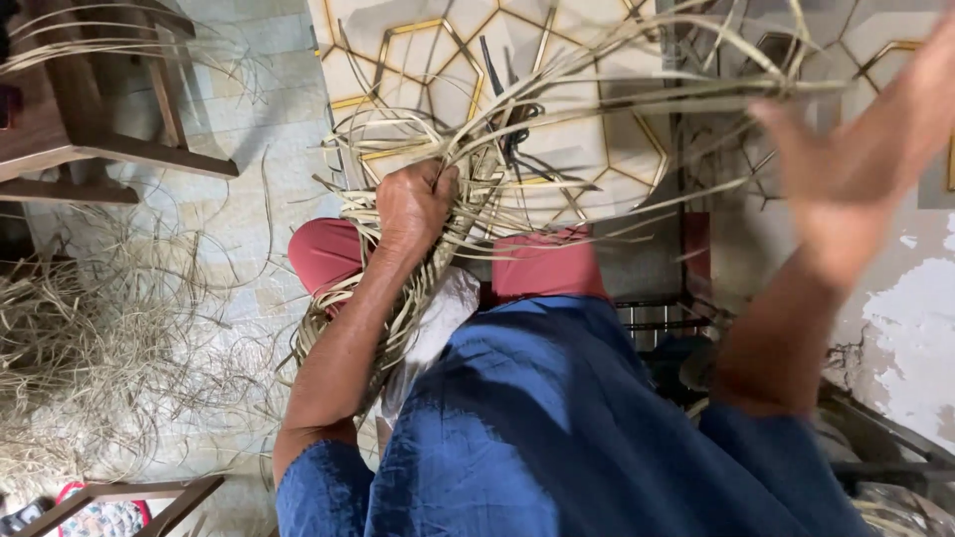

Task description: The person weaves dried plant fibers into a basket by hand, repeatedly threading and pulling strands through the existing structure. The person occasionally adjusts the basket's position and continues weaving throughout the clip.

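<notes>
My left hand (416, 207) is clenched around a thick bundle of pale dry straw strips (468, 169), held over my knees in red trousers (328, 254). Long strands fan out from the fist upward and to the right. My right hand (846, 169) is raised at the upper right, blurred, fingers spread, touching or drawing out a few long strands (686, 99) that stretch across from the bundle. Whether its fingers pinch a strand is unclear. Blue sleeves cover both upper arms.
A heap of loose straw (90, 338) lies on the tiled floor at the left. A wooden chair or stool (80, 129) stands at the upper left, another wooden frame (149, 497) at the bottom left. A wall with gold hexagon lines (428, 60) rises ahead; metal bars (657, 318) sit to the right.
</notes>
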